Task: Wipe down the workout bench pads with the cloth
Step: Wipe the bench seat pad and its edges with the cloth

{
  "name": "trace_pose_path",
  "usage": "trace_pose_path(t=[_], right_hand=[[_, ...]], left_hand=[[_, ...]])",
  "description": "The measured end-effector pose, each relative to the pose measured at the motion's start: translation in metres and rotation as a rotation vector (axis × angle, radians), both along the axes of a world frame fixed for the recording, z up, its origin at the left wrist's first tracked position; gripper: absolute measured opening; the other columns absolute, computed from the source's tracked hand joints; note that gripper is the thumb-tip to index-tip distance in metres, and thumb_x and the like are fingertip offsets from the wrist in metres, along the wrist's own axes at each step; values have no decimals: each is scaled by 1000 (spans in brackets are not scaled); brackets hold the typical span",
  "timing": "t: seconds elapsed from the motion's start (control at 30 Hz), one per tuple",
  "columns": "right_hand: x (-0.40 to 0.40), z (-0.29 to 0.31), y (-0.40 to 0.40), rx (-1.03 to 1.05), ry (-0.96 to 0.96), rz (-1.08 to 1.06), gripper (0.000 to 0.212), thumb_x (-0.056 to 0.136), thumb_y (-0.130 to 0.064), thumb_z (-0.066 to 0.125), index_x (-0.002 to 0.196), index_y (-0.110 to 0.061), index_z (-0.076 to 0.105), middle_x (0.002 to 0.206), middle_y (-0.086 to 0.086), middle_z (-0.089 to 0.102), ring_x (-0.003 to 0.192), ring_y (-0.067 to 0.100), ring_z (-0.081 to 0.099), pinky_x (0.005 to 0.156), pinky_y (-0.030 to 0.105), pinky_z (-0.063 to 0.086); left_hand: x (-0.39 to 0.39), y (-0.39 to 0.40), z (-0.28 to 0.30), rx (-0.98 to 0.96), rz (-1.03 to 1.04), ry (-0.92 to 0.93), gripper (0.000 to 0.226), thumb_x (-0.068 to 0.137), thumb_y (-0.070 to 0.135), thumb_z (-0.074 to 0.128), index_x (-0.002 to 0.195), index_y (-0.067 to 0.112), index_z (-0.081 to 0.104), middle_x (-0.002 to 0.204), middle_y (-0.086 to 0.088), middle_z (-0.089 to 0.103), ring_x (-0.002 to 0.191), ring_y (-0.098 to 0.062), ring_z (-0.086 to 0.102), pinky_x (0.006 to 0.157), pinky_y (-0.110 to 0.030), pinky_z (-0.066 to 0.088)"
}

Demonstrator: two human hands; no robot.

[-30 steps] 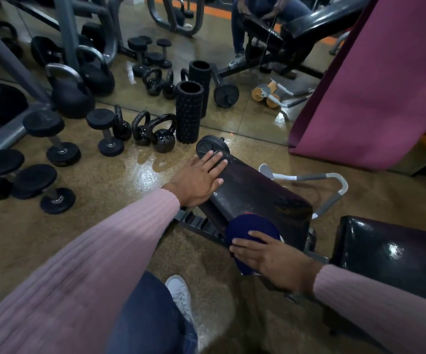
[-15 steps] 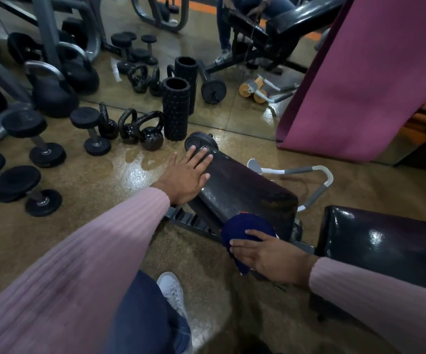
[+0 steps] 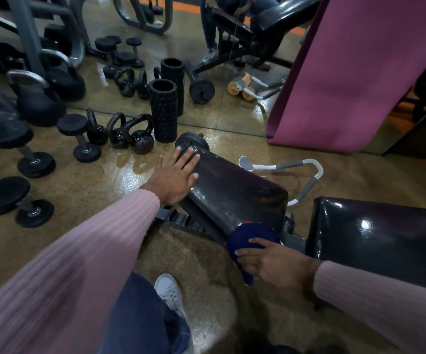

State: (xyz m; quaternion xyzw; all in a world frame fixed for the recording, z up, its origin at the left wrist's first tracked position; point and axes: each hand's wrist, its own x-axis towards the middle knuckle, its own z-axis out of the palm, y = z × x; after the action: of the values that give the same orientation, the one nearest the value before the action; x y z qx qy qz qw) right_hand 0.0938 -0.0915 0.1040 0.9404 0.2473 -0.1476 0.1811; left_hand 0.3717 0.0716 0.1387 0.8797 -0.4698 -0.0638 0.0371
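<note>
Head view: my left hand (image 3: 174, 178) lies flat, fingers straight and spread, on the upper left edge of the tilted black vinyl bench pad (image 3: 232, 191). It grips nothing. The pad is glossy with rounded edges, worn and scuffed near its lower end. My right hand (image 3: 270, 261) presses the dark blue soft cloth (image 3: 251, 236) against the pad's lower end. Fingers are laid over the cloth, thumb on top; the cloth bunches into a rounded lump and a fold hangs below my fingers. The second black vinyl seat pad (image 3: 380, 233) sits to the right, shiny with light glare, apart from the cloth. Pink ribbed-knit sleeves on both arms.

Around: black textured foam roller (image 3: 162, 112) upright on the speckled glossy floor (image 3: 91, 187), black cast kettlebells (image 3: 140, 137) just beside it, and round-head dumbbells (image 3: 21, 152) to the left. A grey-and-white tube handle frame (image 3: 306, 175) lies behind the pad. A maroon mat (image 3: 355, 65) leans on the mirror wall. My left forearm hides the bench frame's near left side.
</note>
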Motion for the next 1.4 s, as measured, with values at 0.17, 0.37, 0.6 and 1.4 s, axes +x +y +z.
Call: trace_pose_path(t=[0.17,0.37,0.6,1.4], right_hand=[[3,-28,20,-184,121,-61,26,76,-33,72,101,-27,74,123,-8,65,136,17,40,117,51,4],[-41,-29,-7,-194,186,29,19,73,-44,71,89,-35,76,105,-20,69,123,6,52,115,45,-2],[-41,-13,-31,-160,223,140,24,75,-34,72,98,-29,75,121,-14,64,137,8,35,118,40,5],[-154,46,1,397,-423,-434,26,96,-25,54,120,-17,60,108,5,62,96,24,59,81,35,50]], left_hand=[[-4,-3,6,70,25,8,57,100,43,12,150,24,-8,158,3,-15,146,-23,-9,115,-52,3],[-31,-28,22,235,46,-219,56,100,19,18,149,6,-5,158,-14,-4,146,-29,0,118,-47,4],[-100,-35,-18,-7,-20,-115,52,102,30,20,151,20,4,159,-9,-4,145,-31,-11,116,-51,-3],[-266,-96,-28,-425,-236,714,32,95,44,41,105,23,61,106,1,62,96,-15,59,92,-36,47]])
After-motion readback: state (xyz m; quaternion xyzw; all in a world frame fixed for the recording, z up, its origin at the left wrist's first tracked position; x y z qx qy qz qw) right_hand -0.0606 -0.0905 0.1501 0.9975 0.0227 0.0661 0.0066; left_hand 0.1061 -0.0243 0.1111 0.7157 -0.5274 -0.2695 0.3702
